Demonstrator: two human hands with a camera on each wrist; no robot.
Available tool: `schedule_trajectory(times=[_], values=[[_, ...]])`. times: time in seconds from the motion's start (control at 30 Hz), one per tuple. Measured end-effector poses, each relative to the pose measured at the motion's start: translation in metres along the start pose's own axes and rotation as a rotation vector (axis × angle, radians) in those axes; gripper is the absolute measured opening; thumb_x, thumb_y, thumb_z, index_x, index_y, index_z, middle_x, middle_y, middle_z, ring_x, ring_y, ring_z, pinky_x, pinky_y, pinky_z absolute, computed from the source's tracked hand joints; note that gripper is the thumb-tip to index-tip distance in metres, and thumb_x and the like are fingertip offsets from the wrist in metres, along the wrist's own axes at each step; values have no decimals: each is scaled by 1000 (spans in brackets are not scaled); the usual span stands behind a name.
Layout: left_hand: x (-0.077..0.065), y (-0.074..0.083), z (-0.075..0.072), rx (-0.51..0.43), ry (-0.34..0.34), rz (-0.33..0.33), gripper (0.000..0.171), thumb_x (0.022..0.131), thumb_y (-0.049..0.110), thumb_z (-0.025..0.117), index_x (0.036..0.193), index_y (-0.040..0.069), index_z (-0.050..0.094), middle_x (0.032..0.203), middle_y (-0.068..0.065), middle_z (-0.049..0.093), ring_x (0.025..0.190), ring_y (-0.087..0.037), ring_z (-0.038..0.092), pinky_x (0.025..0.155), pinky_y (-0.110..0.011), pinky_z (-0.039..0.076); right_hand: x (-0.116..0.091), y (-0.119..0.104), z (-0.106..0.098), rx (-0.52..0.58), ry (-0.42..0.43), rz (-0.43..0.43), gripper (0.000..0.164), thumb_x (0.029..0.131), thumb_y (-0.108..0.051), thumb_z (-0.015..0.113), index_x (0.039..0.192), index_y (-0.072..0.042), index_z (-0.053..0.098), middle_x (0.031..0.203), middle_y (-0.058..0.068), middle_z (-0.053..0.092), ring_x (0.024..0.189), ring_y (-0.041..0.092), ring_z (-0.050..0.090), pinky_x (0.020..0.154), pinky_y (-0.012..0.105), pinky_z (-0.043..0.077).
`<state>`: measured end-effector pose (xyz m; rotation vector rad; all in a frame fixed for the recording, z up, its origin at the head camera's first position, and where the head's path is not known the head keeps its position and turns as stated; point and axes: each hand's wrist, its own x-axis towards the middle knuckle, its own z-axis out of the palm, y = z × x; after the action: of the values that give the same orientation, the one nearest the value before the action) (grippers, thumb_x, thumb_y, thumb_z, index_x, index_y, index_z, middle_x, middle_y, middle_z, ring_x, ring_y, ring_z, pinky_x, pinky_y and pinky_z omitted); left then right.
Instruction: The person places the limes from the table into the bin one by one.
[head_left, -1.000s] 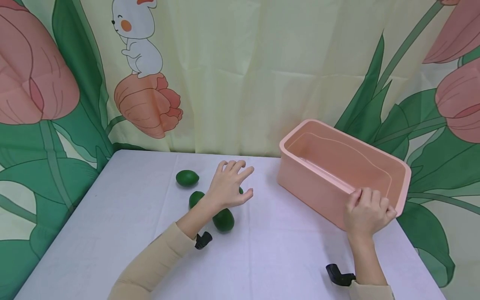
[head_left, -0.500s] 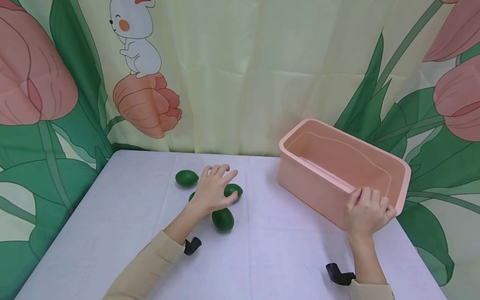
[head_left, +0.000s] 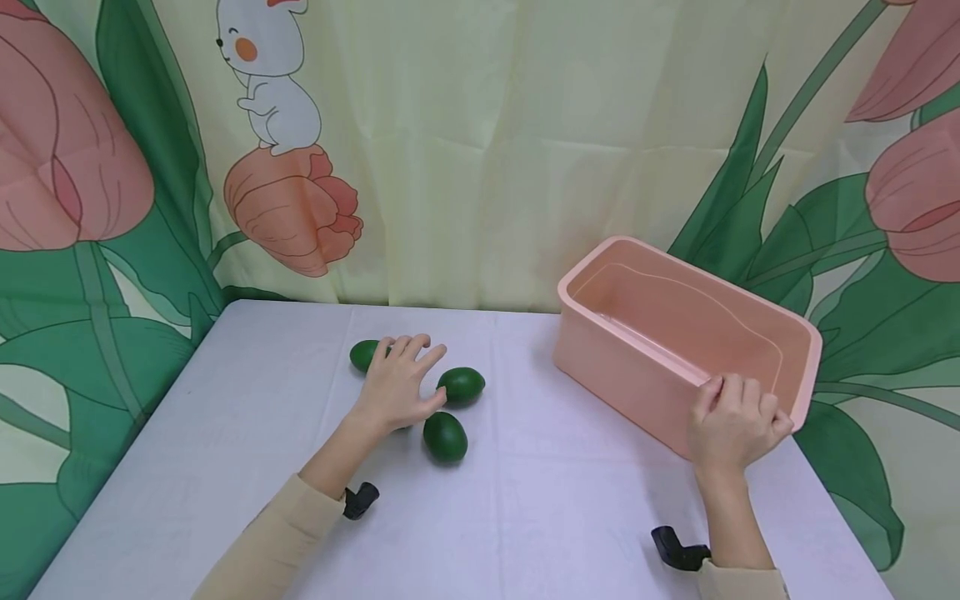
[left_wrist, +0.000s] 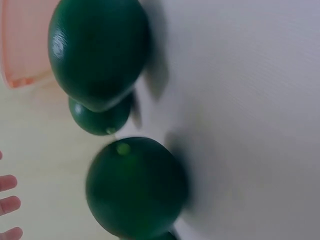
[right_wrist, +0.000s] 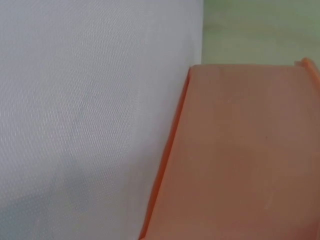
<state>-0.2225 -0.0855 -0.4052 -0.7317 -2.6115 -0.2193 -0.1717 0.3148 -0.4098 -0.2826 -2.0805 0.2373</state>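
Observation:
Several smooth, dark green, lime-like fruits lie on the white table: the right one (head_left: pixel 462 386), the near one (head_left: pixel 446 437) and the far left one (head_left: pixel 363 355), partly covered by fingers. Over them hovers my left hand (head_left: pixel 395 385), fingers spread and slightly bent, holding nothing. Beneath it another fruit is almost hidden. In the left wrist view a large fruit (left_wrist: pixel 99 47) and a lower fruit (left_wrist: pixel 135 190) with a pale stem nub stand near, apart from the fingertips (left_wrist: pixel 9 205). My right hand (head_left: pixel 737 425) grips the near rim of a pink rectangular bin (head_left: pixel 622 375), whose visible inside holds nothing.
A white cloth covers the table (head_left: pixel 187 467). Behind it hangs a printed curtain (head_left: pixel 465 167) with tulips and a rabbit. The bin stands at the table's back right, its side wall (right_wrist: pixel 240 150) filling much of the right wrist view.
My left hand has moved left and slightly toward me across the fruits, uncovering the right one and partly covering the far left one. The right hand and bin have stayed put.

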Motion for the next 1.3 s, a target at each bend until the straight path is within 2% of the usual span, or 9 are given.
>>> schedule_trajectory(times=[0.53,0.8,0.97,1.3], values=[[-22,-29,4,21,-35,-11,47,73,36,52,116,17,56,114,-9,51,104,-28,46,92,-50,30,-1,1,-2,-3,-16,-1,42,96,-27,33,87,8,54,84,27,53,78,42,43,76,55,24],[-31,-43,7,48,-100,-22,52,72,36,52,120,16,57,118,-10,50,108,-29,45,91,-51,30,-1,2,-1,-2,-14,4,43,96,-28,33,87,8,54,84,27,53,79,42,43,77,56,24],[-36,-50,11,62,-125,-17,54,71,36,56,121,16,56,119,-12,50,108,-30,45,90,-53,31,-1,2,-2,1,-12,2,42,96,-28,33,86,8,54,84,27,53,79,42,43,77,56,24],[-37,-61,14,56,-230,-22,58,71,33,59,126,15,53,125,-12,47,113,-30,42,94,-56,28,1,1,-1,1,-14,-11,42,96,-27,33,87,8,54,84,27,54,79,42,43,76,55,24]])
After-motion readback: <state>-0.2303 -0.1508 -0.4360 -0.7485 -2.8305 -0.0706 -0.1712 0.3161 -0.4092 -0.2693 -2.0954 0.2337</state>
